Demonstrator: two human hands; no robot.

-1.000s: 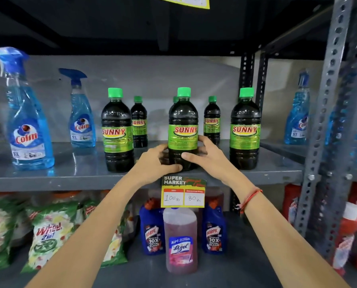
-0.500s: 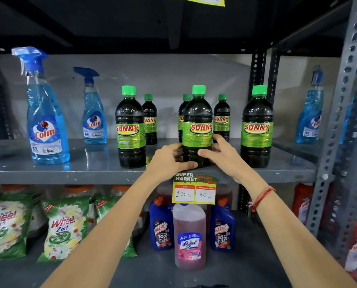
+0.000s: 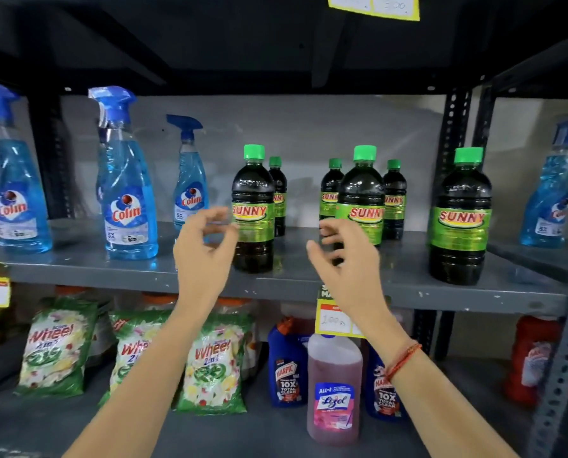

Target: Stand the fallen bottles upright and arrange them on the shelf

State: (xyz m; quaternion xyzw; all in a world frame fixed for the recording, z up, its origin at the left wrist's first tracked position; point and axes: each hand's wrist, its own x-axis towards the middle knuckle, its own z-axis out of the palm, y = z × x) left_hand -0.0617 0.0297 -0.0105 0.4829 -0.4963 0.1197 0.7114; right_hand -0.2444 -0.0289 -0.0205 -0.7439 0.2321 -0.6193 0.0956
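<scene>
Three large dark Sunny bottles with green caps stand upright on the grey shelf [image 3: 408, 285]: the left one [image 3: 252, 206], the middle one [image 3: 361, 193] and the right one [image 3: 459, 219]. Three smaller Sunny bottles [image 3: 394, 196] stand behind them. My left hand [image 3: 203, 256] hovers in front of the left bottle, fingers curled and apart, holding nothing. In front of the middle bottle my right hand [image 3: 345, 259] is likewise off the bottle, fingers spread.
Blue Colin spray bottles [image 3: 129, 200] stand at the shelf's left, another [image 3: 551, 193] on the far right. Below are Wheel detergent bags [image 3: 213, 365], Harpic bottles [image 3: 285, 365] and a pink Lizol bottle [image 3: 333, 388]. Perforated steel uprights [image 3: 563, 361] frame the right side.
Both hands have let go of the middle Sunny bottle and drawn back toward me, fingers opening. The view has shifted left, so the bottles appear further right.
</scene>
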